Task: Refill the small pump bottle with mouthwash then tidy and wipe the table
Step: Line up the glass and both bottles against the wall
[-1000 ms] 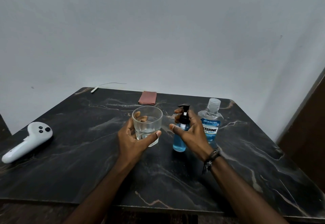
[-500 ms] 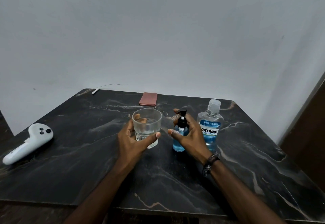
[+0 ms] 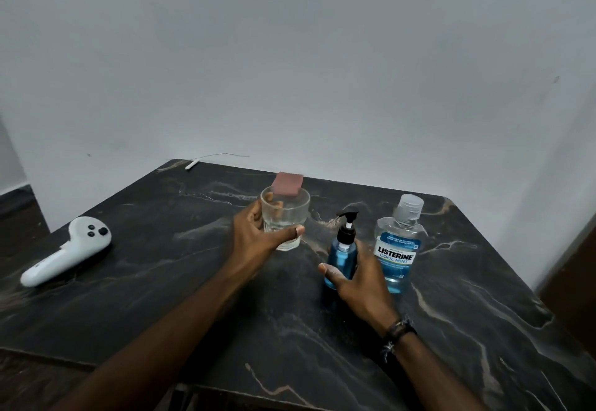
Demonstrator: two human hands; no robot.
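A small pump bottle point(image 3: 342, 251) with blue mouthwash and a black pump stands upright near the table's middle. My right hand point(image 3: 361, 276) wraps around its lower body from the right. Just right of it stands the large mouthwash bottle point(image 3: 398, 243), capped, with a blue label. My left hand point(image 3: 258, 230) grips a clear drinking glass point(image 3: 285, 214) holding a little clear liquid, left of the pump bottle. A folded pink cloth point(image 3: 288, 181) lies behind the glass near the far edge.
A white handheld controller point(image 3: 67, 251) lies at the table's left side. A thin white cable point(image 3: 206, 159) trails off the far left corner. The dark marble table point(image 3: 322, 330) meets a plain wall at the back; a dark panel stands at the right.
My left hand has carried the glass away from me toward the cloth. My right hand has slid down from the pump head to the bottle's lower body.
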